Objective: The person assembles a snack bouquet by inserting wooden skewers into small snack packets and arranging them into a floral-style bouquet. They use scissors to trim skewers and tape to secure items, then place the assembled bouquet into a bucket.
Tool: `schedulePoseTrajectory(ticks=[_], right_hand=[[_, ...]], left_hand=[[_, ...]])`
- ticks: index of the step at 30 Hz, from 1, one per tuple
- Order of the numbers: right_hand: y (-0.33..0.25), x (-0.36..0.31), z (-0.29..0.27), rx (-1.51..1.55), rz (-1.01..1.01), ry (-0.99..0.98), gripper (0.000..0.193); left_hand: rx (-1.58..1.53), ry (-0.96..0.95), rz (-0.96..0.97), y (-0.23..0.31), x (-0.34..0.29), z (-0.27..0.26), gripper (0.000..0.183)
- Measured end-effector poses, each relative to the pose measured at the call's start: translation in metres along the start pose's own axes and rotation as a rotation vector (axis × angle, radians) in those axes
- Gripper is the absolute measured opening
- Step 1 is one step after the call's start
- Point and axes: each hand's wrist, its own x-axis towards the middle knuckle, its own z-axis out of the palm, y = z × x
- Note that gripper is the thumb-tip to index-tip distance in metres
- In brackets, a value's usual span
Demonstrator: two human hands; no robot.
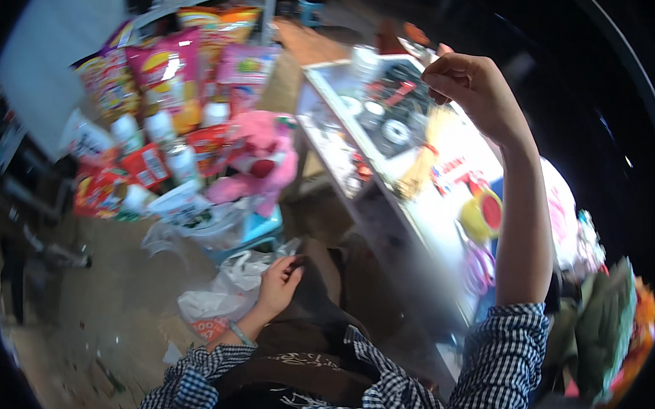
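Straw bundle [420, 166], red-tied, blurred: lies on the white table [441, 240], its upper end near the right hand [452, 91]; we cannot tell whether they touch. Plastic bag [237, 274], white: partly covered by the left hand [279, 284]. Right arm: raised, wrist bent, fingertips drawn close; anything pinched we cannot make out. Left hand: low, fingers curled; we cannot tell its hold.
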Motion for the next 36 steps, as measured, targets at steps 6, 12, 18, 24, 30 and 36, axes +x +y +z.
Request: schedulePoseTrajectory(ticks=[6, 12, 18, 24, 30, 36], right_hand=[[0.08, -0.098, -0.031, -0.532, 0.553, -0.166, 0.013], [0.151, -0.144, -0.015, -0.733, 0.703, 0.05, 0.017], [0.211, -0.148, -0.008, -0.593, 1.002, -0.081, 0.044], [0.227, -0.131, -0.009, -0.513, 1.113, -0.238, 0.058], [0.217, -0.142, -0.007, -0.639, 1.02, -0.055, 0.067], [0.191, -0.144, -0.042, -0.274, 0.557, 0.281, 0.033]], left_hand=[[0.187, -0.402, 0.079, -0.001, -0.018, 0.044, 0.023], [0.215, -0.472, 0.29, -0.012, -0.037, 0.077, 0.016], [0.245, -0.484, 0.378, -0.017, -0.044, 0.098, 0.013], [0.286, -0.463, 0.437, -0.018, -0.038, 0.105, 0.013], [0.256, -0.461, 0.485, -0.022, -0.037, 0.112, 0.014], [0.221, -0.504, 0.392, -0.002, -0.022, 0.129, 0.018]])
